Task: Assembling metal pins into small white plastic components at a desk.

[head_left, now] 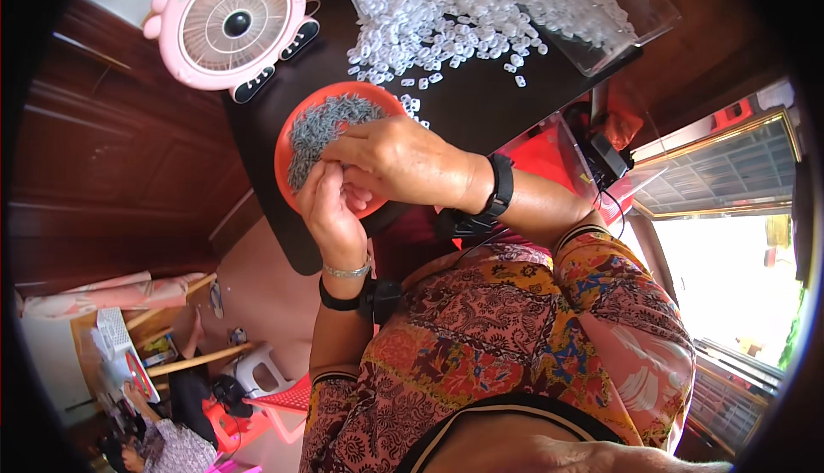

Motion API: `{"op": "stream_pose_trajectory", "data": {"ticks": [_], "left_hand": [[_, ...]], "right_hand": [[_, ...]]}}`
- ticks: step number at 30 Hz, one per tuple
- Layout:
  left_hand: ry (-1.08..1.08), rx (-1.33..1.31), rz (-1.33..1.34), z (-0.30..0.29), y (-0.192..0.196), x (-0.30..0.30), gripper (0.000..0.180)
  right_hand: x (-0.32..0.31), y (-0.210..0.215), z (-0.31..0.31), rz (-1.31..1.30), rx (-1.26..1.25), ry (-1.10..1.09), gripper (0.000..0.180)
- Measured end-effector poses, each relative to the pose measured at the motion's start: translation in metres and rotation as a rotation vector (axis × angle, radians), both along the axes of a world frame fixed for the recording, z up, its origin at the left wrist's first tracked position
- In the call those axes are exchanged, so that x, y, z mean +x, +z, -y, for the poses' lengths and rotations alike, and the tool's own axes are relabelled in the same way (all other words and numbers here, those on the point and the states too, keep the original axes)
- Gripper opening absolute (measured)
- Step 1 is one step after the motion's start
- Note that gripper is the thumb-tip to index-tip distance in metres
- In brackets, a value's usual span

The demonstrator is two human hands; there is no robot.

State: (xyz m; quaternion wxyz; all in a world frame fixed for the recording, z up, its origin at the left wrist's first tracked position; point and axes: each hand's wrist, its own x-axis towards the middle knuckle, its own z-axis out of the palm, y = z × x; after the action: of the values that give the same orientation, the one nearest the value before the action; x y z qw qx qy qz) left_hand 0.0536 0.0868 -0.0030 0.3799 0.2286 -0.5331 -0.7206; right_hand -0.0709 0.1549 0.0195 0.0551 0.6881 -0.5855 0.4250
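Note:
An orange-red bowl (282,157) on the dark tabletop holds a heap of small grey screws (316,134). Above its near side, my two hands meet at the fingertips. My right hand (390,157) is closed, back of the hand upward, covering part of the bowl. My left hand (333,214) has its fingers curled in a pinch against the right one. Whatever sits between the fingertips is too small and too covered to make out. Beyond the bowl spreads a large pile of small white oval plastic pieces with two holes (429,22).
A pink fan (233,22) stands at the far left of the dark table (468,112). At the far right, a clear plastic bin (648,27) lies with more white pieces spilling from it. A red plastic stool (287,400) and another person (176,443) are at the lower left.

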Motion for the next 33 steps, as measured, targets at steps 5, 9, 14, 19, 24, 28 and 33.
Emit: {"op": "stream_pose_trajectory", "data": {"ticks": [5,9,14,19,24,28,33], "left_hand": [[-0.017,-0.008,-0.015,0.001,0.002,-0.001,0.025],[-0.002,-0.024,0.004,-0.001,0.005,0.001,0.024],[-0.012,-0.038,-0.004,-0.004,0.009,0.000,0.027],[-0.079,-0.089,0.037,-0.004,0.007,0.001,0.029],[-0.078,0.013,0.055,-0.011,0.013,-0.001,0.029],[-0.076,-0.161,0.057,0.003,0.014,0.012,0.030],[-0.080,-0.136,0.051,0.007,0.016,0.018,0.029]], "right_hand": [[-0.002,0.000,0.001,0.030,0.003,0.025,0.022],[-0.003,0.002,0.001,0.028,-0.011,0.059,0.022],[-0.005,0.007,-0.002,0.029,-0.020,0.079,0.021],[-0.007,0.010,-0.009,-0.026,-0.038,0.057,0.019],[-0.020,0.019,-0.020,-0.088,-0.050,-0.040,0.021],[-0.102,0.050,-0.052,-0.110,-0.196,-0.419,0.023],[-0.201,0.110,-0.104,-0.393,-0.243,-1.005,0.032]]}}
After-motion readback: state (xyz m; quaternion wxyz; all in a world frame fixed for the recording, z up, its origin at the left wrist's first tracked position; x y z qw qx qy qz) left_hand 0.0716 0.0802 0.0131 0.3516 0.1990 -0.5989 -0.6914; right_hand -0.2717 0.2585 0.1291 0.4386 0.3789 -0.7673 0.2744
